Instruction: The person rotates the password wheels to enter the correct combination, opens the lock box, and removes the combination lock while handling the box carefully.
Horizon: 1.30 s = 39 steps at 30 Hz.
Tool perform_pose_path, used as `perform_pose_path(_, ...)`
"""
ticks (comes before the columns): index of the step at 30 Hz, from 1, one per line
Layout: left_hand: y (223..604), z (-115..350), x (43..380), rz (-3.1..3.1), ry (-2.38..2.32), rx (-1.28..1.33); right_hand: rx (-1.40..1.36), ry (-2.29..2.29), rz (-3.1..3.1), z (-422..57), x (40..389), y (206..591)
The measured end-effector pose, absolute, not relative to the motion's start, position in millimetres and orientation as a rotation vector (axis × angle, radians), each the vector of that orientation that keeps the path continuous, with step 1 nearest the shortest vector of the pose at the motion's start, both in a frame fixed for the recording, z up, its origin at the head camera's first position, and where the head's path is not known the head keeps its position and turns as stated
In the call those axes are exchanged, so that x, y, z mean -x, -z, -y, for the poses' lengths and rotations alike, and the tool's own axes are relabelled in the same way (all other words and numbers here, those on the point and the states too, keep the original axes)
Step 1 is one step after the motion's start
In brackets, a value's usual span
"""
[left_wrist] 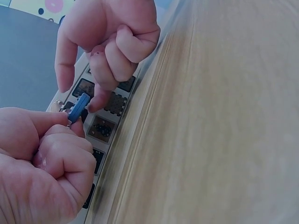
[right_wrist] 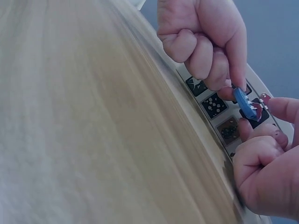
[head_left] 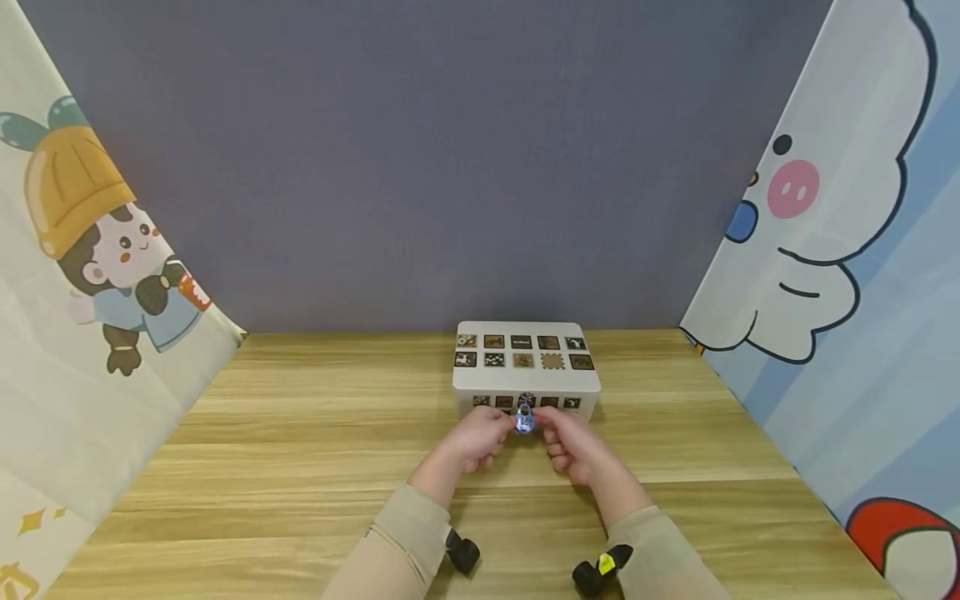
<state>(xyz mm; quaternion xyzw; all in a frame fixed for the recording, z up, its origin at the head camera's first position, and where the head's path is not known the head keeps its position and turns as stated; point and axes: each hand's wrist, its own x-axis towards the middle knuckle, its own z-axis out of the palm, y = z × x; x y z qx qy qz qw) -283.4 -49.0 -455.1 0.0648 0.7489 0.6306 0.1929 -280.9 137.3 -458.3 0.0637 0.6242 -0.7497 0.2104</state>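
Observation:
A small blue padlock (head_left: 525, 421) with a metal shackle is at the clasp (head_left: 527, 398) on the front of a white box (head_left: 525, 380) printed with dark square pictures. My left hand (head_left: 478, 437) pinches the padlock's body between thumb and index finger, its other fingers curled in. On the opposite side is my right hand (head_left: 576, 444), with thumb (right_wrist: 281, 108) and index finger parted close to the padlock and the other fingers folded. Whether a right fingertip touches it, I cannot tell. Fingers partly hide the clasp, so whether the shackle passes through it is unclear.
The box stands on a wood-grain table (head_left: 337, 467), near the grey back panel (head_left: 450, 167). Cloths printed with cartoon figures hang at the left (head_left: 45, 350) and right. A black wrist camera (head_left: 462, 552) sits on each sleeve.

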Motion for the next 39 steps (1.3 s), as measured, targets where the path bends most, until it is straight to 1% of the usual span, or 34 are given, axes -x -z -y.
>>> perform_pose_path(9, 455, 48, 283, -2.108, -1.777, -0.16, -0.168, 2.098, -1.662, -143, 282, 455)
perform_pose_path(24, 455, 48, 282, -2.106, -1.774, -0.178, -0.154, 1.988, -1.777, -142, 287, 446)
perform_pose_path(39, 455, 46, 282, -2.098, -1.761, -0.185, -0.136, 1.986, -1.766, -139, 286, 449)
